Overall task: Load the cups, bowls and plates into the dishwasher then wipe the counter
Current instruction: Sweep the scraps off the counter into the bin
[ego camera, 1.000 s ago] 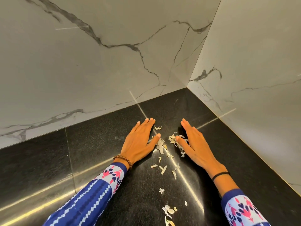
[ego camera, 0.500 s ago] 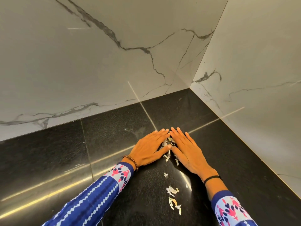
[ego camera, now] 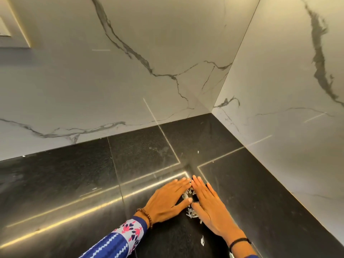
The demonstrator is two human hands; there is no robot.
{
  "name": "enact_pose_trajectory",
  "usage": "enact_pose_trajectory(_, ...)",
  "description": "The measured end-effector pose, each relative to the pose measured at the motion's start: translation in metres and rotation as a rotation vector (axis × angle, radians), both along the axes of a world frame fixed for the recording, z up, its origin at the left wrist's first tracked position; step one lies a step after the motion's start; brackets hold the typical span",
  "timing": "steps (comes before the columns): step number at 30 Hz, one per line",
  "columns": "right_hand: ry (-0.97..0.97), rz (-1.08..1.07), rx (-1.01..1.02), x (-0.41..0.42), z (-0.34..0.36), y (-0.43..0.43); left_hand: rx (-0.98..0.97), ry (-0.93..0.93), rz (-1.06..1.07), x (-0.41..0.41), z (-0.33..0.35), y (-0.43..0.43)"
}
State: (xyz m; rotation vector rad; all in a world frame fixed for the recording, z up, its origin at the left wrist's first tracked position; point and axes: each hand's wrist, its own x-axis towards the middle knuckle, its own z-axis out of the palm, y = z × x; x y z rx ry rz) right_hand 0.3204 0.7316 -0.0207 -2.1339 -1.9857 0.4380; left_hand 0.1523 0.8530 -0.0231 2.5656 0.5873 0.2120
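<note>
I have both hands flat on the counter [ego camera: 74, 174], fingers straight and held together, gripping nothing. The left hand [ego camera: 165, 200] and right hand [ego camera: 210, 207] meet at their fingertips on the far side, making a wedge that opens toward me. The scraps [ego camera: 190, 214] lie inside that wedge, between the thumbs, in a thin heap running near to far. Neither hand is closer to it. I judge the coming pull is toward the near edge. One flake [ego camera: 202, 240] lies nearer, just left of the right wrist.
</note>
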Motion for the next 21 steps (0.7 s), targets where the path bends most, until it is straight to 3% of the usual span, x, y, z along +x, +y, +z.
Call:
enact_pose_trajectory(3, 0.088, -0.028, 0.026, -0.015, 0.002, -0.017, -0.063, -0.033, 0.003, -0.013, 0.003, -0.012)
enact_pose_trajectory(6, 0.381, -0.140, 0.086, -0.017, 0.007, -0.024, -0.163, -0.131, 0.078, -0.020, 0.004, -0.016)
enact_pose_trajectory(8, 0.465, -0.257, 0.113, -0.006, 0.009, -0.021, -0.193, -0.172, 0.177, -0.020, 0.003, -0.014)
enact_pose_trajectory(13, 0.283, -0.446, 0.036, 0.051, 0.000, 0.011, -0.184, -0.205, 0.347, -0.014, -0.002, -0.006)
enact_pose_trajectory(21, 0.089, -0.341, -0.003, 0.079, -0.007, 0.091, -0.119, -0.168, 0.353, -0.011, -0.014, -0.003)
